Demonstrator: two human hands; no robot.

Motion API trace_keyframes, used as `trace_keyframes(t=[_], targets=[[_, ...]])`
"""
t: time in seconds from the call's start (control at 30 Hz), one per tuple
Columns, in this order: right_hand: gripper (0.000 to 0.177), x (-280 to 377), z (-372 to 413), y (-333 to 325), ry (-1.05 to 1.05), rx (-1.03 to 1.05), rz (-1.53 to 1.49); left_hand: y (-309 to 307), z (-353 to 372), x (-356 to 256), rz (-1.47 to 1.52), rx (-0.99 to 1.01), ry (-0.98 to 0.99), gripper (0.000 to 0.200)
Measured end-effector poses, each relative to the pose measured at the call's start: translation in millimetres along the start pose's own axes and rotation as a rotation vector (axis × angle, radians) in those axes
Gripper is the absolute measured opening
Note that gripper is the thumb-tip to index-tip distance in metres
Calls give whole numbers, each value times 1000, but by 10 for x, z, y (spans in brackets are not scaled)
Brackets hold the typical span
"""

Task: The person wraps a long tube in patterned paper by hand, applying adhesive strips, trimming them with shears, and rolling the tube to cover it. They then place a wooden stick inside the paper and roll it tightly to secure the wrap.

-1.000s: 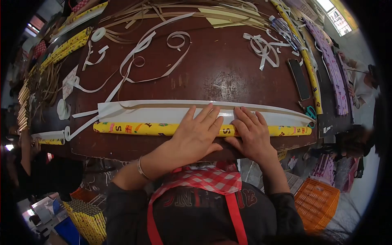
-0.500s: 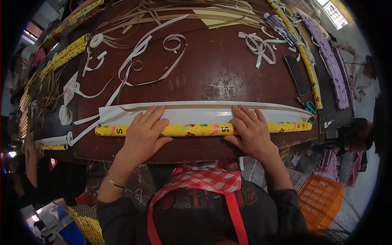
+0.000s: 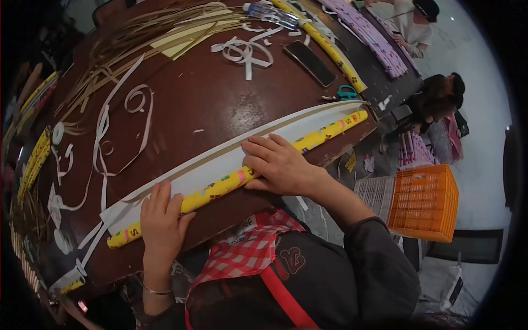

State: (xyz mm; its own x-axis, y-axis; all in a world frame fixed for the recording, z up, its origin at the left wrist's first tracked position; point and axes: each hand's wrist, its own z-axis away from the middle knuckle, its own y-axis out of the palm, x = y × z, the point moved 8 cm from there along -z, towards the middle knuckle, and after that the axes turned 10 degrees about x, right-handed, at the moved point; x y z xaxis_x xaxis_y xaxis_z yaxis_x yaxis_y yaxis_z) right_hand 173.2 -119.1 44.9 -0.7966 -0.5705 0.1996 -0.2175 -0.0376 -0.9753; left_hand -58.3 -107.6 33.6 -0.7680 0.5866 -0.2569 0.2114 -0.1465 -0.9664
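A roll of yellow printed wrapping paper (image 3: 219,187) lies slantwise along the table's near edge. Its unrolled part shows a white underside (image 3: 212,169), with a brown strip (image 3: 223,150) running along the far margin. My left hand (image 3: 162,220) rests on the roll near its left end, fingers stretched over the white side. Farther right, my right hand (image 3: 281,166) lies across the roll with fingers extended and palm down. Both hands press from above rather than wrapping round it.
Beyond the roll's right end are teal-handled scissors (image 3: 346,92), a phone (image 3: 309,63) and a plastic bottle (image 3: 272,15). White strips (image 3: 242,52) and brown strips (image 3: 124,49) lie loose on the table. An orange crate (image 3: 423,203) stands at right; another person (image 3: 412,30) is beyond.
The view has turned, so the roll and table now appear slanted and more of the right side shows. Both hands stay on the roll with fingers extended.
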Motion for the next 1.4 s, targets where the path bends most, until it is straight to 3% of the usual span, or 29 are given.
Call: trace_keyframes(t=[0.23, 0.4, 0.6, 0.77, 0.83, 1.4], targets=[[55, 518, -410, 147, -147, 70, -70, 0, -144, -281, 58, -41, 48, 46], [59, 660, -630, 238, -142, 143, -81, 92, -195, -318, 25, -90, 63, 47], [45, 682, -653, 208, -191, 80, -80, -129, -78, -226, 175, -117, 131, 41], [41, 704, -665, 173, -195, 85, -86, -413, 158, 410, 290, -151, -54, 28], [39, 706, -669, 167, -196, 68, -76, -569, 244, 574, 91, -311, -180, 25], [37, 783, -773, 99, -198, 80, -113, -428, 77, 652, 77, -263, -189, 25]])
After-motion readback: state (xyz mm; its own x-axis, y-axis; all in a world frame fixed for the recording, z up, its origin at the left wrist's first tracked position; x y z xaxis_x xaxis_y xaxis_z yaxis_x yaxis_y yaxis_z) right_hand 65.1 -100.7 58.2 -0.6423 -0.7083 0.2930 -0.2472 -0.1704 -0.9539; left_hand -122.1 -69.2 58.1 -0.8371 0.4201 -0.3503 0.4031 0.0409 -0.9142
